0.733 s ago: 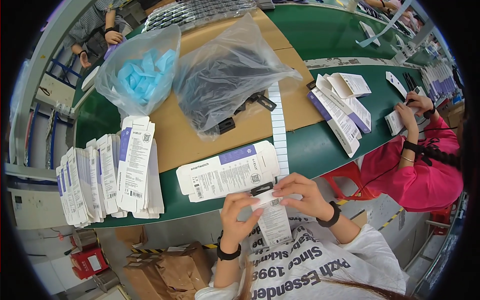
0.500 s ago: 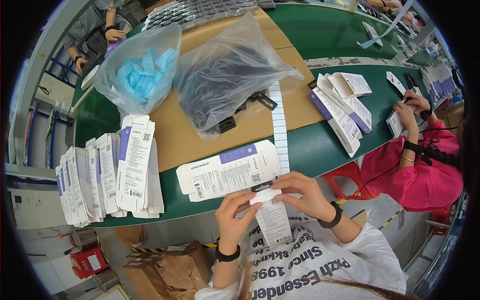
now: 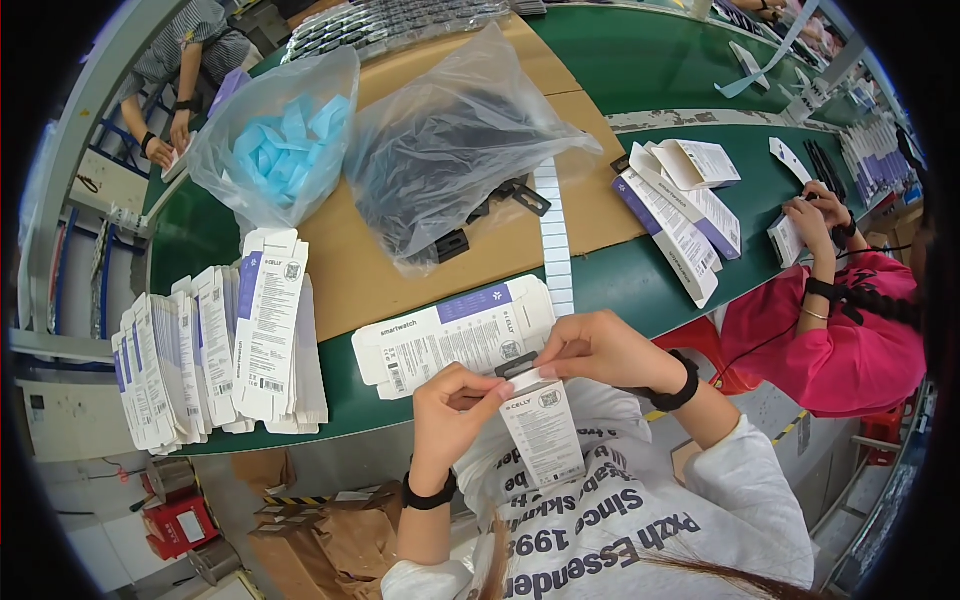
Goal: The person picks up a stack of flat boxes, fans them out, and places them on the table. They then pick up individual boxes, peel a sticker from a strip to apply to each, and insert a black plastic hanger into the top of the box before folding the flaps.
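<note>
Between my hands is a white printed carton (image 3: 545, 440), its long face toward me and its lower end against my shirt. A black hang tab (image 3: 517, 366) sticks out at its top edge. My left hand (image 3: 450, 405) pinches the left corner of that top end, thumb and fingertips together. At the right corner, my right hand (image 3: 605, 352) grips the same end with bent fingers, its wrist raised. Just beyond lies a flattened carton (image 3: 430, 347) with a purple band, at the table's near edge.
Flat cartons (image 3: 270, 340) stand stacked at left. A clear bag of blue strips (image 3: 290, 150) and a bag of black hang tabs (image 3: 440, 160) lie on cardboard (image 3: 340, 310). Several cartons (image 3: 690, 215) rest at right, near a co-worker in pink (image 3: 840, 330). Another person's hands (image 3: 170, 145) work at far left.
The white flap that stood over the carton's face now lies along its top edge, uncovering more print. My right hand has risen and turned; my left has shifted slightly left.
</note>
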{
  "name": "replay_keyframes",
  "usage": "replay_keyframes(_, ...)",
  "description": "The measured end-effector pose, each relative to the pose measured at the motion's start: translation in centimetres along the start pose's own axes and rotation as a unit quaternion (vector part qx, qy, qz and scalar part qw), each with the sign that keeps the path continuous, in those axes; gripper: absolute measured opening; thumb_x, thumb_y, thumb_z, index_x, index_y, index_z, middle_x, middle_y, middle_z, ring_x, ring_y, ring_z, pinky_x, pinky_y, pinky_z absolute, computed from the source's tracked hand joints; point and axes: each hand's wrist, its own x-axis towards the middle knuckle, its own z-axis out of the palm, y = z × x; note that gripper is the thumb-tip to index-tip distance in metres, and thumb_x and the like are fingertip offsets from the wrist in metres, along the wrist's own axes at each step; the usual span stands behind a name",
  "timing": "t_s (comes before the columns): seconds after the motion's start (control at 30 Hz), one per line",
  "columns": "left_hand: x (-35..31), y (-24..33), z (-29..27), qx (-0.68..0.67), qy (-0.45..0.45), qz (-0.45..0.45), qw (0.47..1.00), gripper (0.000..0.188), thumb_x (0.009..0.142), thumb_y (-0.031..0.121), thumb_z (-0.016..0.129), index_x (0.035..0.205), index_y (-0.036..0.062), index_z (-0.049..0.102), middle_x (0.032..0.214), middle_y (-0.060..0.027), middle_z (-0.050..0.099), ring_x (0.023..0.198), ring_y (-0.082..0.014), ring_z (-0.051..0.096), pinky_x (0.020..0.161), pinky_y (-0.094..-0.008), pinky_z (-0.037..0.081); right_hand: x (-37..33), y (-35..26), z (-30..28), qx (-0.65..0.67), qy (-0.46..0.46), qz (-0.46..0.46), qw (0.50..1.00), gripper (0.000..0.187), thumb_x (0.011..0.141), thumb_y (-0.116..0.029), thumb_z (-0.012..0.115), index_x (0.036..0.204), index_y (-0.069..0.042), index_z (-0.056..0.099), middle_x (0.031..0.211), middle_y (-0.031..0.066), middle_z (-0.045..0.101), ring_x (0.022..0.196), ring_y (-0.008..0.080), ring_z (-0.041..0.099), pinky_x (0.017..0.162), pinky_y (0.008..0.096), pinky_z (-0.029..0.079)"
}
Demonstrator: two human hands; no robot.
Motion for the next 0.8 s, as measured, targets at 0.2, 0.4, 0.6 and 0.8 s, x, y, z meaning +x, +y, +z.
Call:
replay_keyframes(0.2, -0.6, -0.3, -0.9, 0.063, -0.057, 0.07, 0.994, 0.023, 0.075, -0.006, 0.079, 0.097, -0.0038, 0.07, 0.097, -0.0085, 0.066, 0.089, -0.0173, 0.068, 0.082, -0.0289, 0.059, -1.1, -0.5, 0.2, -0.113, -0.021, -0.06, 0.992, 0.015, 0.085, -0.006, 0.073, 0.099, 0.0, 0.071, 0.099, 0.0076, 0.067, 0.091, 0.0166, 0.068, 0.079, 0.027, 0.057)
replay_keyframes(0.4, -1.1, -2.1, -0.8, 0.044, -0.088, 0.076, 0.992, 0.032, 0.073, -0.005, 0.08, 0.103, -0.0014, 0.071, 0.11, -0.0128, 0.066, 0.098, -0.0214, 0.068, 0.087, -0.0332, 0.059, -2.4, 0.1, 0.6, -0.145, 0.015, -0.153, 0.977, 0.023, 0.08, -0.009, 0.078, 0.101, -0.002, 0.071, 0.103, 0.009, 0.065, 0.086, 0.0199, 0.067, 0.072, 0.0293, 0.056)
replay_keyframes(0.6, -1.3, -2.8, -1.1, 0.068, -0.092, 0.115, 0.987, 0.029, 0.075, 0.0, 0.08, 0.102, 0.001, 0.072, 0.11, -0.0131, 0.068, 0.095, -0.0193, 0.07, 0.083, -0.031, 0.06, -2.7, 0.7, 0.8, -0.182, 0.005, -0.161, 0.97, 0.028, 0.075, -0.009, 0.082, 0.101, -0.006, 0.074, 0.102, 0.0057, 0.065, 0.092, 0.0206, 0.064, 0.08, 0.0304, 0.052)
replay_keyframes(0.8, -1.1, -1.5, -0.4, 0.054, -0.09, 0.058, 0.993, 0.031, 0.078, -0.002, 0.077, 0.108, 0.0017, 0.07, 0.11, -0.0122, 0.067, 0.095, -0.0167, 0.067, 0.08, -0.0291, 0.06, -4.0, 2.0, 2.2, -0.188, 0.043, -0.173, 0.966, 0.042, 0.075, -0.019, 0.083, 0.113, -0.009, 0.07, 0.11, 0.0086, 0.063, 0.1, 0.0247, 0.063, 0.083, 0.0329, 0.052)
